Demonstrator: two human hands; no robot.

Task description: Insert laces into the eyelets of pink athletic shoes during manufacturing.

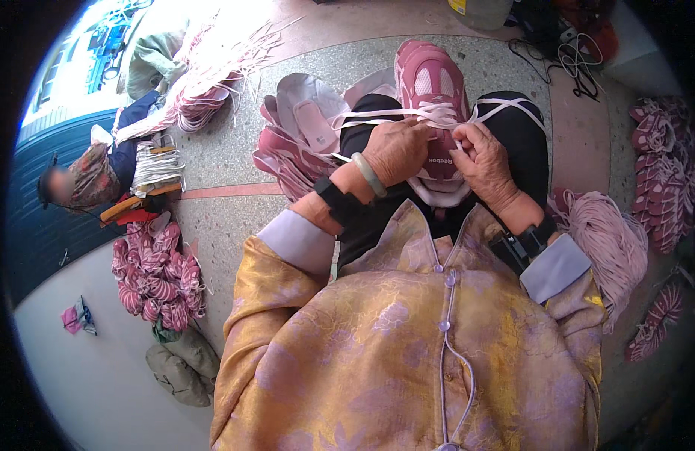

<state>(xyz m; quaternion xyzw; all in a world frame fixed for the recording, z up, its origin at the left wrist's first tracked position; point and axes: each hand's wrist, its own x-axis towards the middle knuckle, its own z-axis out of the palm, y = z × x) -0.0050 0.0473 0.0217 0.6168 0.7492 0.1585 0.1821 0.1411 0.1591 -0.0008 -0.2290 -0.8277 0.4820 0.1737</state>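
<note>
1. At far left, a co-worker point(92, 171) is wearing a patterned top near a heap of pink sneakers point(158, 274).
2. Pale-lined shoes point(287, 158) are lying beside the left knee point(358, 141).
3. The left hand point(398, 150) is gripping the pale shoelace point(438, 114).
4. The pink sneaker point(432, 81) is resting between both knees, toe pointing away.
5. The right hand point(484, 164) is pinching that shoelace, thumb meeting finger.
6. A lace bundle point(607, 244) is lying near the right thigh point(522, 131); stacked pink shoes point(665, 177) are sitting farther right.

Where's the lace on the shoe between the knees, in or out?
Partly in: the lace crosses the shoe, while long lengths spread over both knees. Whether it fills every hole, I cannot tell.
</note>
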